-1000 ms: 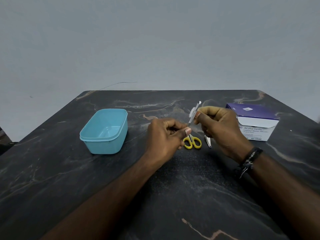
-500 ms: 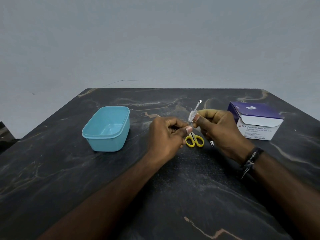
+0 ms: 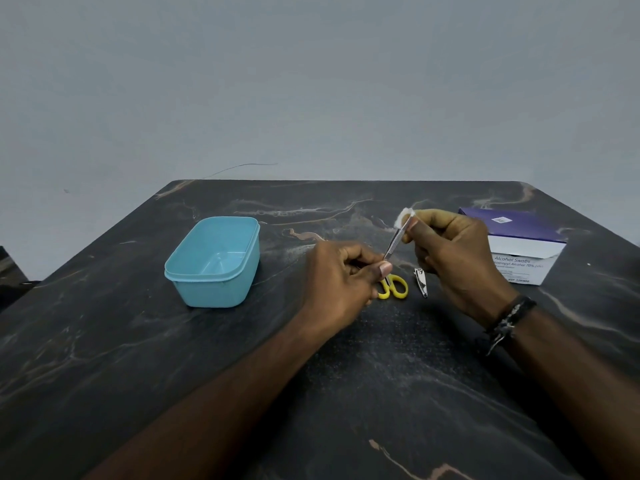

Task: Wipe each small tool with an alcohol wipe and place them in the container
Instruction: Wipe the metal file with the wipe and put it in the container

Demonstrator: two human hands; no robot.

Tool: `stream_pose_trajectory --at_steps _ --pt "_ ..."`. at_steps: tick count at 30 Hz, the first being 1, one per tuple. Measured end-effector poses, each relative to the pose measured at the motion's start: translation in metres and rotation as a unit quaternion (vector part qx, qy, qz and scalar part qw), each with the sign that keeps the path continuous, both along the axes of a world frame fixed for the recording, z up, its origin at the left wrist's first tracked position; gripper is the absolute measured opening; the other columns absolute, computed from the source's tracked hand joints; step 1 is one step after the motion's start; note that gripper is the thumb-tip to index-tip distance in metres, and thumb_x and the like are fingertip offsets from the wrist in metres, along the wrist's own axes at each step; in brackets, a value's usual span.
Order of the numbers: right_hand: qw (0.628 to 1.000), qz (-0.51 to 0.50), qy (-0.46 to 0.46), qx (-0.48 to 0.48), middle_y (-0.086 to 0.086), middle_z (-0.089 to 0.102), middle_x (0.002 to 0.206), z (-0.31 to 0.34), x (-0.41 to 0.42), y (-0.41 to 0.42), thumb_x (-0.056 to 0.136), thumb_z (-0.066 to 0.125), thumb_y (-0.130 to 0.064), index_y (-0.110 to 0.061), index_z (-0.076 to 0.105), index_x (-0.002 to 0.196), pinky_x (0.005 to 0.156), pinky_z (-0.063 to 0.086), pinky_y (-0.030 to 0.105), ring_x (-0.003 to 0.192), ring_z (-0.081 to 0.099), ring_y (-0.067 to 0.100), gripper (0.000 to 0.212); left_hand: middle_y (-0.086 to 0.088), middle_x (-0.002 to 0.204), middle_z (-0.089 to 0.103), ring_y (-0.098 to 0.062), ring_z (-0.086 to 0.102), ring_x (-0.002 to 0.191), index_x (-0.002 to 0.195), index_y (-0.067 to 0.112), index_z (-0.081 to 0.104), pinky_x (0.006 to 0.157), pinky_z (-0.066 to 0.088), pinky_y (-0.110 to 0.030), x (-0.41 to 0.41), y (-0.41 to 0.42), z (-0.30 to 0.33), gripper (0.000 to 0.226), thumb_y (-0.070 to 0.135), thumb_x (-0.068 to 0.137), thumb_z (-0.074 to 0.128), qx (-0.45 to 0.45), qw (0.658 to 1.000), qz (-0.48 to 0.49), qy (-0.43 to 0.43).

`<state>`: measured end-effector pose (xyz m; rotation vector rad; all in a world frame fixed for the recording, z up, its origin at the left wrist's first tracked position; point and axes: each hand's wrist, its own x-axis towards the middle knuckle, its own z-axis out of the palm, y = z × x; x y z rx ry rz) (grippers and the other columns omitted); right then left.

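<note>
Hands: left (image 3: 341, 271) pinches tweezers (image 3: 393, 244), right (image 3: 450, 247) pinches wipe (image 3: 404, 216); box (image 3: 519, 251) seemingly reads "Alcohol Swabs".

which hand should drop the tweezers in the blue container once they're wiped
Left. The left hand already pinches the tweezers at their base and sits nearer the blue container, which stands to its left. The right hand holds the wipe, farther away.
</note>
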<state>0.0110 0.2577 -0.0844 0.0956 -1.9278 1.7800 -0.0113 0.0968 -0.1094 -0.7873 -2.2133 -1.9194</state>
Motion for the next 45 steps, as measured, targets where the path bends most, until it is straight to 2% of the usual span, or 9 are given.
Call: stream_pose_trajectory --at_steps 4,11,22,25,28,32,37,41,45 --pt "0.999 0.012 -0.026 0.024 -0.009 0.055 0.049 -0.007 0.000 -0.007 0.094 0.060 -0.014 -0.005 0.066 0.076 0.040 0.023 0.019 0.039 0.029 0.006 0.021 -0.006 0.066 0.071 -0.014 0.065 0.050 0.084 0.005 0.074 0.049 0.058 -0.037 -0.002 -0.002 0.000 0.005 0.009 0.084 0.073 -0.002 1.000 0.016 0.009" --pt "0.998 0.039 -0.023 0.037 -0.011 0.058 0.046 -0.008 0.002 -0.011 0.094 0.058 -0.003 0.002 0.065 0.079 0.042 0.033 0.005 0.036 0.047 -0.003 0.017 -0.002 0.062 0.070 -0.013 0.064 0.049 0.082 0.008 0.074 0.047 0.053 -0.029 -0.005 -0.003 0.000 0.003 0.009 0.085 0.073 0.011 1.000 0.022 0.005" --pt "1.000 0.000 0.004 -0.012 -0.008 0.060 0.058 0.002 -0.001 0.002 0.090 0.063 -0.024 -0.006 0.070 0.083 0.043 0.023 0.022 0.043 0.030 0.010 0.020 -0.001 0.062 0.069 -0.013 0.063 0.048 0.082 0.010 0.073 0.049 0.056 -0.033 -0.001 0.001 -0.001 0.003 0.009 0.085 0.073 0.005 1.000 0.003 -0.004" --pt "1.000 0.000 -0.005 -0.005 -0.007 0.060 0.057 -0.001 0.000 0.000 0.088 0.064 -0.027 -0.005 0.069 0.081 0.041 0.026 0.019 0.042 0.031 0.007 0.023 -0.003 0.064 0.069 -0.013 0.063 0.049 0.083 0.008 0.073 0.049 0.056 -0.033 0.000 0.002 -0.001 0.002 0.009 0.085 0.073 0.005 1.000 0.004 -0.002" --pt "0.999 0.013 -0.022 0.021 -0.008 0.058 0.051 -0.007 -0.001 -0.006 0.093 0.061 -0.017 -0.004 0.067 0.077 0.039 0.027 0.016 0.038 0.032 0.002 0.021 -0.001 0.063 0.070 -0.013 0.063 0.049 0.084 0.007 0.073 0.049 0.055 -0.032 -0.001 0.000 -0.001 0.004 0.010 0.086 0.072 0.012 1.000 0.014 -0.008" --pt "0.999 0.028 -0.026 0.021 -0.005 0.061 0.055 -0.010 -0.002 -0.012 0.092 0.061 -0.009 0.001 0.067 0.076 0.042 0.033 0.008 0.038 0.045 -0.002 0.019 0.001 0.055 0.066 -0.015 0.062 0.047 0.082 0.011 0.074 0.049 0.055 -0.032 -0.004 -0.002 -0.001 0.004 0.012 0.086 0.072 0.015 0.999 0.029 -0.006" --pt "0.999 0.022 -0.025 0.027 -0.004 0.063 0.059 -0.009 -0.001 -0.011 0.092 0.062 -0.008 0.003 0.068 0.080 0.043 0.035 0.008 0.040 0.047 -0.002 0.018 0.004 0.058 0.067 -0.013 0.063 0.048 0.084 0.011 0.073 0.048 0.054 -0.031 -0.005 -0.001 -0.001 0.003 0.012 0.086 0.072 0.011 1.000 0.024 0.000" --pt "1.000 0.010 -0.021 0.017 -0.008 0.059 0.053 -0.004 -0.001 -0.005 0.093 0.061 -0.015 -0.005 0.067 0.078 0.039 0.028 0.016 0.039 0.033 0.003 0.019 0.001 0.063 0.069 -0.013 0.064 0.048 0.086 0.005 0.073 0.049 0.055 -0.033 -0.003 -0.001 0.001 0.006 0.011 0.085 0.072 0.005 1.000 0.015 -0.001" --pt "1.000 0.001 -0.003 -0.014 -0.007 0.061 0.057 0.003 0.001 0.001 0.083 0.064 -0.032 -0.006 0.069 0.083 0.042 0.024 0.022 0.045 0.030 0.011 0.027 0.002 0.059 0.067 -0.012 0.062 0.047 0.086 0.005 0.073 0.049 0.056 -0.032 0.000 0.001 0.001 0.005 0.010 0.085 0.073 -0.005 1.000 0.004 -0.007"
